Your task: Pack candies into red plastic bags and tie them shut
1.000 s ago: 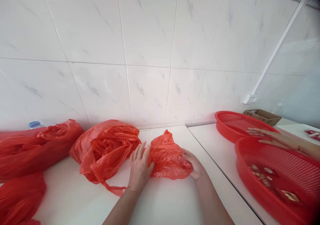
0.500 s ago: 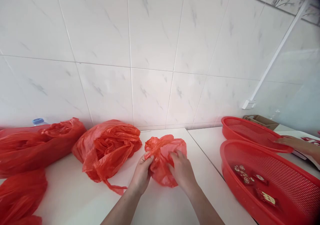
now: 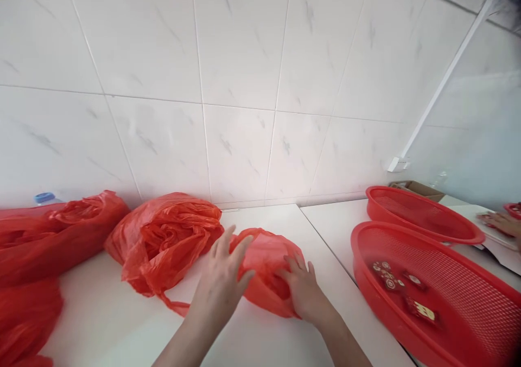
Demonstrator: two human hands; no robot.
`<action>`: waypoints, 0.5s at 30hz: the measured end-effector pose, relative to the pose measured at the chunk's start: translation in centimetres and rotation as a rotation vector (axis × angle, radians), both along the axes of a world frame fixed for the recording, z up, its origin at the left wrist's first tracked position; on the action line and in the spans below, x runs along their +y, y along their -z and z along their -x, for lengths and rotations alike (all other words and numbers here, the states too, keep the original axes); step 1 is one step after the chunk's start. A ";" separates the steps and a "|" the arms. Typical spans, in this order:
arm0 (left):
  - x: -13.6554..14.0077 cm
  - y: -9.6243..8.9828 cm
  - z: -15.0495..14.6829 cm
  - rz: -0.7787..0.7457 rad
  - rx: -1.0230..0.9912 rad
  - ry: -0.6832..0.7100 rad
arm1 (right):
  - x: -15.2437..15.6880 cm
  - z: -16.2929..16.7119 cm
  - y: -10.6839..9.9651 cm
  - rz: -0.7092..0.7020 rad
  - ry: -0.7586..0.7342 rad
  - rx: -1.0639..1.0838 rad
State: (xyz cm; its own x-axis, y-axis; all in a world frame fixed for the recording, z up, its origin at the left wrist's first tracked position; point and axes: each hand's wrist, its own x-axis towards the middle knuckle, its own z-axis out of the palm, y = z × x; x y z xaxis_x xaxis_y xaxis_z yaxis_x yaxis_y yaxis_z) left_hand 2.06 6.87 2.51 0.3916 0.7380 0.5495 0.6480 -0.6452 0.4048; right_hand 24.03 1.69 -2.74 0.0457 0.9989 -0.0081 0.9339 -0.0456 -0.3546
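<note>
A thin red plastic bag (image 3: 266,247) lies on the white table in front of me, its mouth spread wide toward me. My left hand (image 3: 222,274) is raised at the bag's left edge with fingers spread and nothing in its grasp. My right hand (image 3: 303,291) rests at the right side of the bag's mouth, fingers apart against the plastic. To the left sits a bigger, crumpled red plastic bag (image 3: 163,242), one handle trailing toward my left wrist.
More red bags (image 3: 61,231) lie at the far left, with a blue-capped bottle (image 3: 44,197) behind. On the right, a red mesh basket (image 3: 456,280) holds several small wrapped packets (image 3: 421,308); another red basket (image 3: 423,209) stands behind it. A co-worker's hand (image 3: 504,223) is at the far right.
My left hand has let go of the bag and lifted, fingers spreading. The bag's mouth has opened wider. The co-worker's hand has left the rear basket and moved right.
</note>
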 end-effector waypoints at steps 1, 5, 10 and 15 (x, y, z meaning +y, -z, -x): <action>0.4 0.7 0.3 0.079 0.027 -0.028 | -0.4 -0.1 -0.1 0.021 -0.014 0.023; 1.7 3.7 1.6 0.364 -0.022 -0.015 | -3.5 -1.1 -0.5 -0.015 0.013 0.192; 0.9 4.9 2.2 0.548 -0.208 0.062 | -9.5 -4.7 -3.3 -0.417 0.252 0.324; -0.8 6.3 2.3 0.608 -0.352 0.044 | -12.2 -13.1 -7.2 -0.533 0.681 0.499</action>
State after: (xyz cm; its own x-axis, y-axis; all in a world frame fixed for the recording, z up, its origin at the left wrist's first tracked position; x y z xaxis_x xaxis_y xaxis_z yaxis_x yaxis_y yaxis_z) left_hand -0.22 6.05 -3.79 0.3028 0.9421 0.1439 0.3908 -0.2604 0.8829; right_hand 37.15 -10.48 4.51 0.7234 0.6400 0.2591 0.5066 -0.2369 -0.8290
